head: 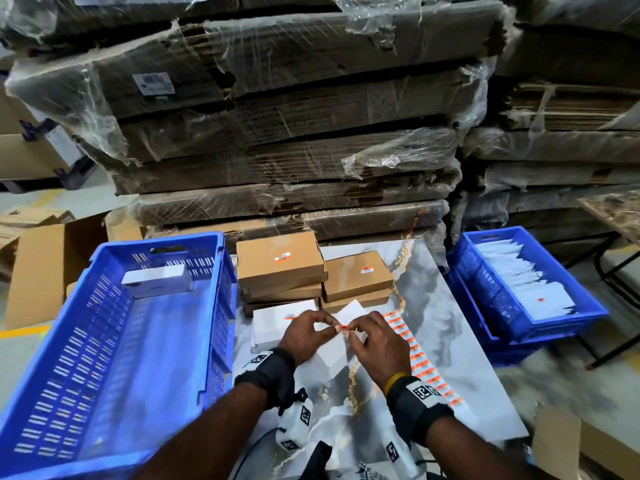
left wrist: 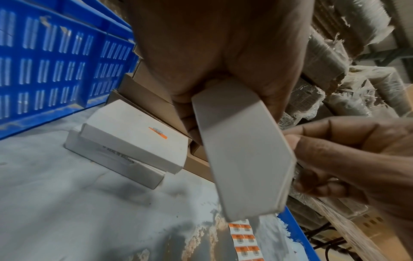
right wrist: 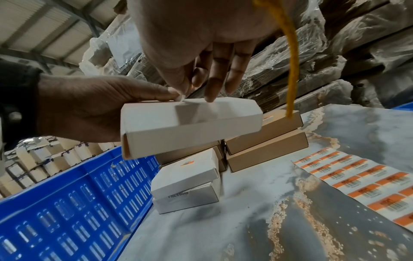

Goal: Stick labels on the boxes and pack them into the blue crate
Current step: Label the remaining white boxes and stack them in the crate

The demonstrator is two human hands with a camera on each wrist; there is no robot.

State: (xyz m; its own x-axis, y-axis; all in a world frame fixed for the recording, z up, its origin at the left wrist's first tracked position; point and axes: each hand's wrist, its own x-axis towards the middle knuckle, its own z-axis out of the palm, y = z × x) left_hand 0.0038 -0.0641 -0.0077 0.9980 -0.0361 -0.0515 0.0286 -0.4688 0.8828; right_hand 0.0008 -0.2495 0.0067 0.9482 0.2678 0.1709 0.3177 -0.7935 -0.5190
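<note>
Left hand (head: pixel 304 336) grips a small white box (right wrist: pixel 190 123) from below and behind, palm and fingers wrapped on its far side, thumb up at the top edge. Box is lifted off the marble-pattern table (head: pixel 450 323), tilted, long side facing the right-wrist camera. Right hand (head: pixel 377 344) pinches a small orange-and-white label (head: pixel 343 328) between thumb and forefinger at the box's top edge, other fingers (right wrist: pixel 214 84) spread loosely over the box. Label touches or nearly touches the box; cannot tell if it is stuck down. Left thumb tip meets the right fingertips at the label.

Relative to the held box: just below and left, two white boxes (left wrist: pixel 134 141) stacked slightly askew on the table, top one already with an orange label. Behind them, stacks of brown cardboard boxes (head: pixel 280 261), two visible tops labelled. Right of the held box, a long label sheet (head: pixel 415 355) of orange labels lies flat on the table. Left of it, the blue crate (head: pixel 114 323) stands at the table edge with one white box (head: pixel 157 280) inside at the far end. Far right, a second blue crate (head: pixel 502 299) holding white packets. Behind everything, shrink-wrapped flattened cardboard stacks (head: pixel 277 116).
</note>
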